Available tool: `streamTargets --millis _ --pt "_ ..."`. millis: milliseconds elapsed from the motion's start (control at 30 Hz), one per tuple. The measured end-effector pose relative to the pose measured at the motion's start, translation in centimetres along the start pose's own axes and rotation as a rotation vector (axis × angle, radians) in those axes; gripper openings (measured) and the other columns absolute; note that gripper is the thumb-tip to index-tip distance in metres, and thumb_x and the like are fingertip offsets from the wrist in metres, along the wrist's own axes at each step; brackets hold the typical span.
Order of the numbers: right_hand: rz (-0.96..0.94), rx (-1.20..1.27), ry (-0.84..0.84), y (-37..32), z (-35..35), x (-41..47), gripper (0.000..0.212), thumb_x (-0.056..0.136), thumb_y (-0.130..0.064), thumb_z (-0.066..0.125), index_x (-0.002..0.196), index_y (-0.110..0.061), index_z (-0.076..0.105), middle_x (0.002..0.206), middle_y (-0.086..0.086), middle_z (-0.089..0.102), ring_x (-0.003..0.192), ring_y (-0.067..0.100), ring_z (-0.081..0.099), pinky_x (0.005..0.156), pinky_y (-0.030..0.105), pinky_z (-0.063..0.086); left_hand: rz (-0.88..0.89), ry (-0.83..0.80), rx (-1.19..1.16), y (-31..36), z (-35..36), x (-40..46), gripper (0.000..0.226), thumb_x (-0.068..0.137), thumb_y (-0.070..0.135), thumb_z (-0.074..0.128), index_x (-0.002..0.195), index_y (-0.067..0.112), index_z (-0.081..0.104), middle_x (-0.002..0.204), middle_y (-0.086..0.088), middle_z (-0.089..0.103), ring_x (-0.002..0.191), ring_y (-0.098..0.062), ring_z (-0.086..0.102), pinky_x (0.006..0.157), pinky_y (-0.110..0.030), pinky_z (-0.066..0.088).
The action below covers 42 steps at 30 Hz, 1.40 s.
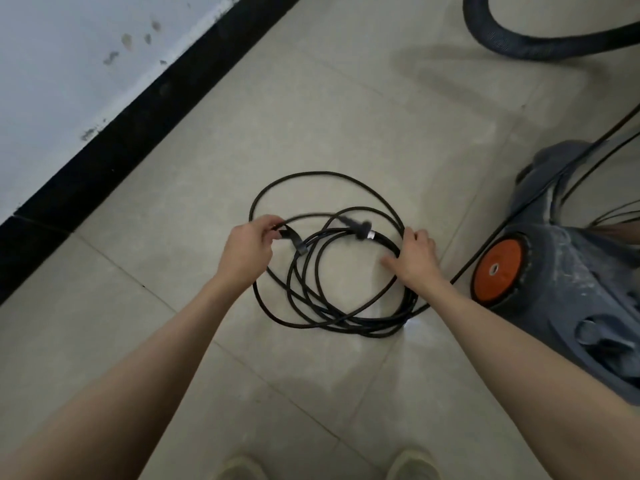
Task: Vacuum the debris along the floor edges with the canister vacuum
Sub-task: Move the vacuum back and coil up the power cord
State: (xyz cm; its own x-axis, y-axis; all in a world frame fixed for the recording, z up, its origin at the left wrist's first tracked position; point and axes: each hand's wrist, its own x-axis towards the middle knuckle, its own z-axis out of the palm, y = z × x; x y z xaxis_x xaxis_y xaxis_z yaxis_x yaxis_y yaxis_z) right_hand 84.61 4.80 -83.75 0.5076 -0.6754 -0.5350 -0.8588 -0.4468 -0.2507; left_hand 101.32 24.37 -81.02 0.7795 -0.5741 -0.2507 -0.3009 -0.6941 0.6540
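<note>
Head camera view, looking straight down at a pale tiled floor (346,98) from standing height. Two bare forearms reach forward from the bottom corners toward a loose coil of black power cord (322,306) lying on the tiles at the centre. On the coil's left side, the left hand (247,252) has its grip closed, thumb and fingertips pinching a flat black strap (292,237) that is fastened around the cord. On the coil's right side, the right hand (414,259) lies palm down with its fingers partly spread over the bundled loops; whether the fingers curl under the cord cannot be told. A blurred dark plug (356,226) lies across the top of the coil between the two hands. One strand of cord runs from the coil's lower right toward the canister vacuum (568,292), a dusty grey body with an orange wheel (497,266), which stands on the floor at the right edge, just beside the right forearm. Its thick black ribbed hose (512,43) curves across the top right corner. A black baseboard (114,133) runs diagonally across the upper left, below a scuffed white wall (52,64). Two light shoes (414,464) show at the bottom edge.
</note>
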Motion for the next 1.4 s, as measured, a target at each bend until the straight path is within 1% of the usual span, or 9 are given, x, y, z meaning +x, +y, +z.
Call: streamTargets --millis 133,300,433,567,833,1000,1200,1267,1400 --pt "-0.008 -0.002 -0.021 0.5 0.9 -0.3 0.038 0.093 -0.008 0.053 0.129 0.002 0.045 0.132 0.022 0.044 0.121 0.038 0.044 0.097 0.037 0.038 -0.076 -0.032 0.018 -1.5 2.9 1.2 0.026 0.093 0.004 0.051 0.111 0.01 0.068 0.109 -0.009 0.069 0.106 -0.024 0.06 0.093 -0.029 0.043" --pt "-0.048 -0.012 -0.133 0.7 1.3 -0.9 0.03 0.094 -0.024 0.057 0.113 0.0 0.054 0.116 0.019 0.058 0.108 0.035 0.055 0.077 0.031 0.039 -0.023 -0.001 0.244 -2.9 4.9 1.0 0.022 0.092 0.03 0.058 0.11 0.021 0.068 0.117 -0.007 0.056 0.119 -0.026 0.045 0.101 -0.04 0.031" --pt "-0.15 0.002 -0.009 -1.2 0.7 -0.3 0.064 0.095 -0.051 0.051 0.138 -0.004 0.043 0.14 0.016 0.043 0.129 0.033 0.04 0.102 0.038 0.036 0.117 0.132 0.423 -4.1 4.7 -1.0 0.069 0.066 0.053 0.077 0.12 0.015 0.058 0.125 -0.016 0.048 0.119 -0.034 0.041 0.098 -0.05 0.029" --pt "-0.297 -0.295 -0.07 -4.9 1.5 0.7 0.109 0.077 -0.07 0.062 0.153 -0.008 0.013 0.154 0.01 0.023 0.138 0.032 0.026 0.108 0.047 0.031 0.094 -0.047 0.588 -4.6 4.6 -1.0 0.11 0.058 0.066 0.075 0.147 0.021 0.028 0.151 -0.017 0.022 0.138 -0.037 0.02 0.106 -0.06 0.021" --pt "-0.414 -0.309 -0.151 -8.3 2.1 2.7 0.03 0.095 -0.011 0.048 0.122 0.001 0.05 0.127 0.02 0.051 0.119 0.035 0.046 0.091 0.037 0.04 0.014 -0.145 0.577 -4.3 4.2 -1.1 0.107 0.075 0.061 0.065 0.152 0.024 0.002 0.158 -0.014 -0.008 0.145 -0.035 -0.01 0.113 -0.059 0.001" --pt "-0.425 -0.052 -0.255 -8.8 -2.4 -2.1 0.022 0.093 -0.016 0.057 0.111 -0.004 0.052 0.11 0.019 0.062 0.102 0.035 0.057 0.075 0.034 0.04 0.29 0.032 0.653 -0.1 -0.3 -2.9 0.115 0.058 0.052 0.082 0.148 0.021 0.018 0.154 -0.021 0.02 0.143 -0.042 0.014 0.108 -0.064 0.008" --pt "-0.445 0.13 -0.35 -11.3 -15.5 -13.4 0.015 0.09 -0.019 0.067 0.1 -0.014 0.058 0.09 0.0 0.056 0.085 0.02 0.051 0.064 0.026 0.032 0.331 -0.233 0.535 12.3 -10.5 -6.4 0.066 0.082 0.045 0.066 0.139 0.02 0.044 0.153 0.004 0.031 0.148 -0.022 0.003 0.116 -0.051 -0.002" --pt "-0.41 0.213 -0.323 -12.3 -20.9 -17.2 0.013 0.091 -0.02 0.066 0.097 -0.018 0.055 0.082 -0.004 0.054 0.072 0.015 0.05 0.054 0.02 0.032 0.31 -0.259 0.398 16.4 -14.3 -7.8 0.053 0.086 0.039 0.065 0.132 0.018 0.051 0.144 0.006 0.044 0.146 -0.019 0.016 0.117 -0.045 0.01" --pt "-0.404 0.296 -0.259 -13.9 -32.7 -24.1 0.015 0.091 -0.021 0.066 0.1 -0.016 0.056 0.078 -0.008 0.051 0.068 0.01 0.047 0.053 0.016 0.034 0.308 -0.206 0.203 25.8 -23.1 -9.4 0.02 0.083 0.019 0.067 0.101 0.009 0.064 0.09 -0.003 0.065 0.097 -0.03 0.058 0.074 -0.027 0.03"
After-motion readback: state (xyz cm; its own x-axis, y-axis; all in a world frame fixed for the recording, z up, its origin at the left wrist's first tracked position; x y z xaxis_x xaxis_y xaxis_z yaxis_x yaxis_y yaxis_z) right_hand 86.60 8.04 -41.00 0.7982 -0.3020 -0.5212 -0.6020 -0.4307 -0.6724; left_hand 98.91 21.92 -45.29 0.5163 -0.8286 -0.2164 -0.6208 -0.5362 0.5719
